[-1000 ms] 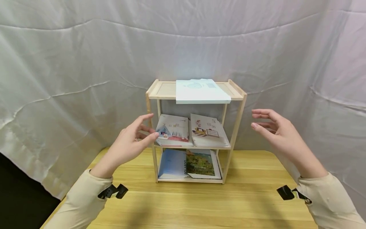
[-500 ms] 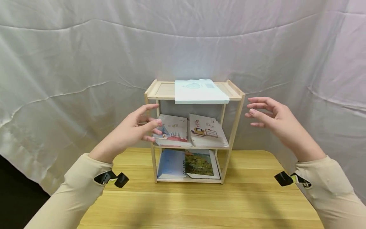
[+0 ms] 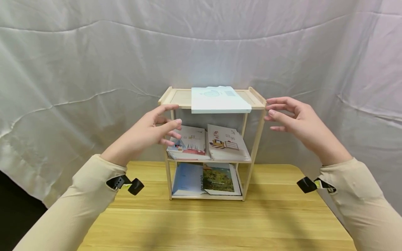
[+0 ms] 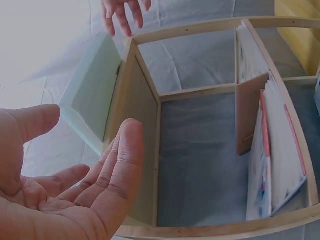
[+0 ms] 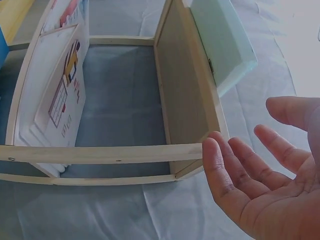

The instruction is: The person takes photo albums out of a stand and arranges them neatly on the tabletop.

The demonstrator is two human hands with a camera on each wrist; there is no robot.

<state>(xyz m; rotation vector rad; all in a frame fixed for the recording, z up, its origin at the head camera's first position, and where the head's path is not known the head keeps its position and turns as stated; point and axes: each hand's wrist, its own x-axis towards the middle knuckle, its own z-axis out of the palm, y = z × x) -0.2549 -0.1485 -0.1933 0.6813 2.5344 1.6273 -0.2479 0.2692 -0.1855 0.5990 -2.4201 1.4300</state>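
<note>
A light wooden three-tier rack (image 3: 183, 99) stands on the table between my hands. On its top board lies a flat pale white-green box or thick book (image 3: 220, 101), its front edge jutting past the board. My left hand (image 3: 147, 130) hovers by the rack's upper left post, fingers spread and loosely bent, holding nothing. Opposite it, my right hand (image 3: 298, 122) has its fingertips right at the top right corner. In the right wrist view, the index fingertip (image 5: 212, 145) meets the end of the wooden rail (image 5: 115, 154) there.
Two stacks of illustrated books, left (image 3: 194, 137) and right (image 3: 227, 143), lean on the middle shelf. The lowest shelf bears a blue book (image 3: 190, 177) and a photo album (image 3: 220, 178). A grey curtain (image 3: 125, 55) hangs behind the wooden table (image 3: 194, 223).
Both hands have risen from middle-shelf height toward the top board and moved inward, closer to the rack's sides. The rack and books have stayed put.
</note>
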